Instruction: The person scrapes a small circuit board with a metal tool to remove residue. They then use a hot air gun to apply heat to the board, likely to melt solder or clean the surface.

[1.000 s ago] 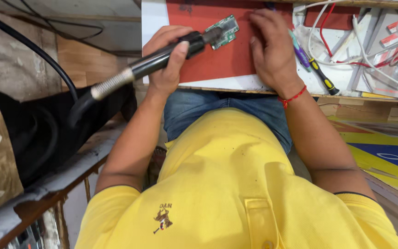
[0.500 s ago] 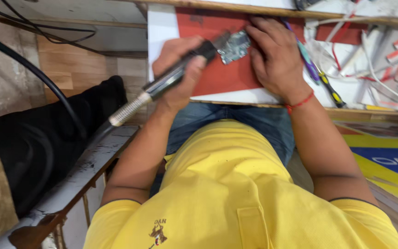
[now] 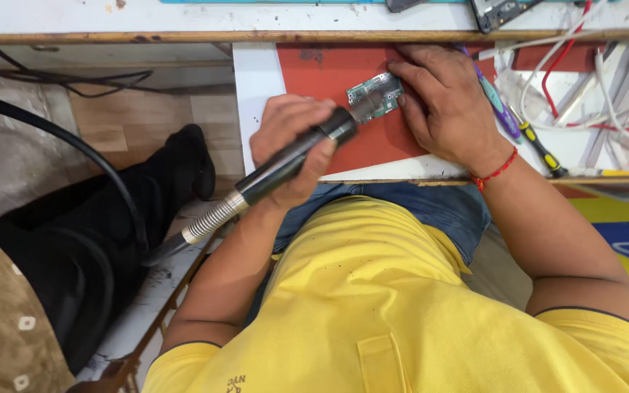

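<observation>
Down on the bench (image 3: 256, 73), a small green circuit board (image 3: 374, 94) lies on a red mat (image 3: 329, 73), near the mat's far middle. It is roughly rectangular and slightly skewed, its face crowded with silvery metal shields and tiny parts that catch the light; finer detail is too small to make out.

The left hand (image 3: 289, 142) is clenched around a black, tube-shaped hot-air handpiece (image 3: 296, 160), grasping it near its front end. The tool's dark tip points at the near left edge of the board, touching it or just short of it; I cannot tell which. From the back of the handpiece a ribbed silver collar (image 3: 209, 218) leads into a thick black hose (image 3: 74, 145) that curves away to the left.

The right hand (image 3: 445, 109) rests flat on the mat just right of the board, its fingertips pressed on the board's right edge and holding it down; this grip is a pinning press, not a closed fist. A red thread band (image 3: 496, 173) circles that wrist.

Right of the mat lie a purple pen-like tool (image 3: 495, 102), a screwdriver with a yellow and black handle (image 3: 540, 149), and a tangle of white and red cables (image 3: 584, 80). The person wears a yellow shirt (image 3: 402, 313) and blue jeans (image 3: 431, 207).
</observation>
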